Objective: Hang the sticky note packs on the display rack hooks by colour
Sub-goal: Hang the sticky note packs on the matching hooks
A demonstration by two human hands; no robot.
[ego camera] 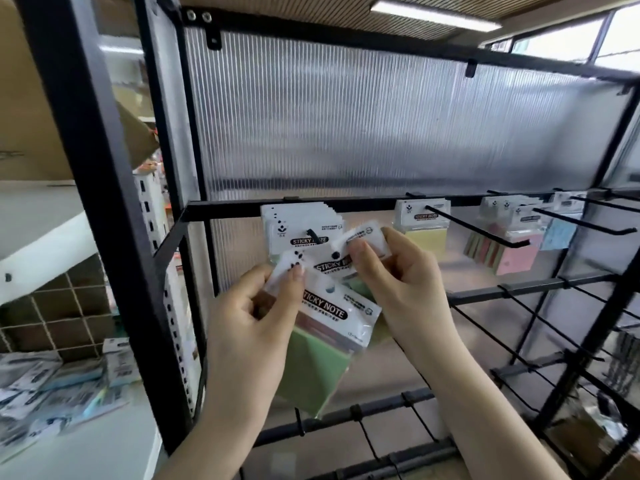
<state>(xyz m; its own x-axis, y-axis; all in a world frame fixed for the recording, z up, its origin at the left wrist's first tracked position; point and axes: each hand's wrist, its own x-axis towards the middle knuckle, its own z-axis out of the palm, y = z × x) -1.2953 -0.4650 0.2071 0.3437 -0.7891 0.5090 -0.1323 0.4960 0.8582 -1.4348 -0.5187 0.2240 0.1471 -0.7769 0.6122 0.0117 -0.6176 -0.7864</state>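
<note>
Step in hand: hanging green packs on the leftmost hook [312,235] of the display rack [346,204].

The left hand [254,320] pinches the white header of a green sticky note pack [320,341] between thumb and fingers, holding it just below and near the hook. At least 1 further pack lies behind it in the same grip; how many cannot be told.

The right hand [398,275] pinches the header of another pack [349,252], lifted toward the hook tip. Its punched hole sits just below and right of the tip and appears not yet threaded.

A stack of hung packs [301,223] already occupies that hook. To the right on the same bar hang yellow packs [424,226], then pink packs [509,244] and blue packs [559,233], each on its own hook.

Loose packs [52,389] lie on the worktop [104,445] at near left.

Judgement: the next move calls for aligning the header hole with the hook tip and sliding the pack far along the wire, keeping the header flat. A bent header could miss the tip.
</note>
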